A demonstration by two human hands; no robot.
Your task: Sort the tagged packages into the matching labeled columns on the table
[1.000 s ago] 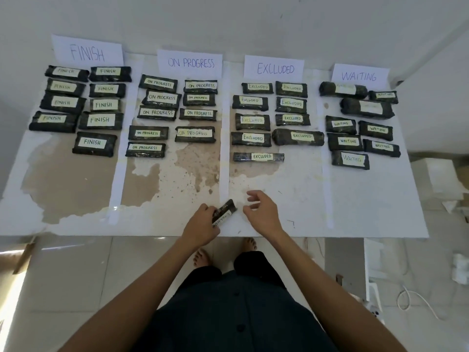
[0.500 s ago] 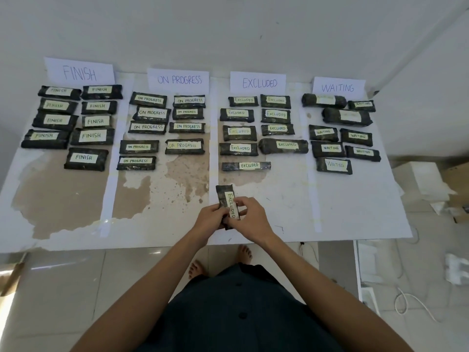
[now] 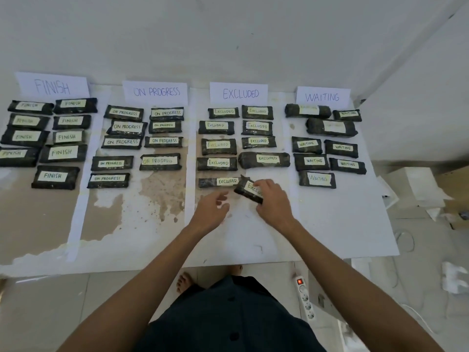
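Head view of the sorting desk (image 3: 330, 224), four columns under paper headings; the package tagged EXCLUDED (image 3: 246, 192), held half a second earlier in both hands near the desk's front edge, is now carried tilted by the right hand (image 3: 274, 203) alone, low in the column under the EXCLUDED heading (image 3: 239, 94), its upper corner at or just over the end of the lowest Excluded package (image 3: 215, 182); right fingers (image 3: 264, 184) clamped on its right end; the left hand (image 3: 210, 210) has let go, fingers loosely curled, holding nothing; by judgement the tag is matched and only the set-down remains; no other unsorted package shows
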